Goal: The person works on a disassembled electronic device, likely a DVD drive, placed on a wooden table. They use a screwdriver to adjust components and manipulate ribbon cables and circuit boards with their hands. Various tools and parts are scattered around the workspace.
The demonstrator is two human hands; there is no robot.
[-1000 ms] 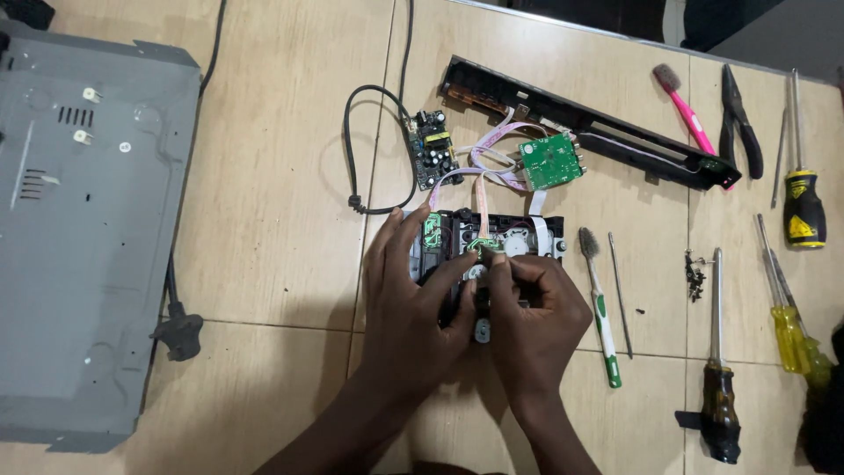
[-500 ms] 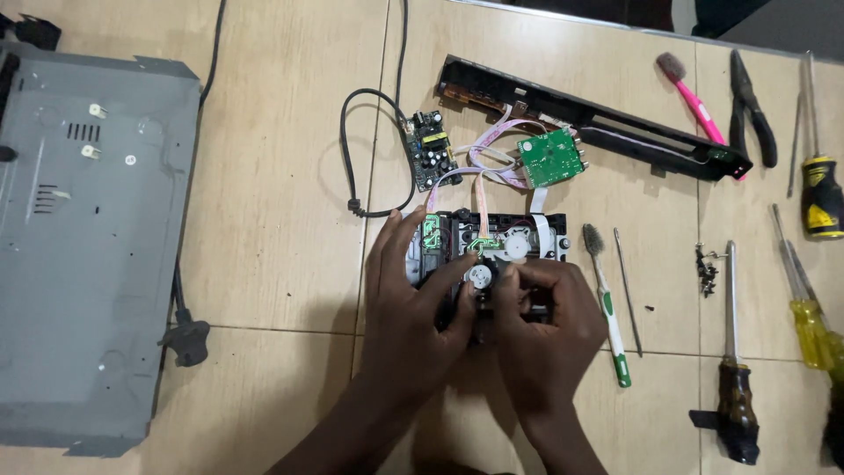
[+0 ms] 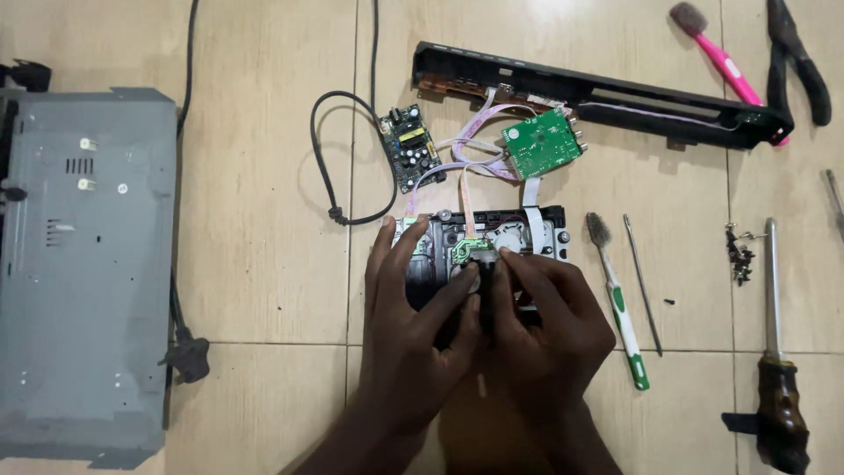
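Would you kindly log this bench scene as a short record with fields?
Left hand: on the black drive mechanism, fingers spread
Right hand: fingertips at the mechanism's centre
Boards: green circuit board and power board, joined by ribbon cables
Behind: black front panel
Left: grey metal cover
Right: green toothbrush, screwdriver

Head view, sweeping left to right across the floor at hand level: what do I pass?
Grey metal cover → black power plug → left hand → right hand, both on the black drive mechanism → green-handled toothbrush → thin metal rod → small screws → brown-handled screwdriver.
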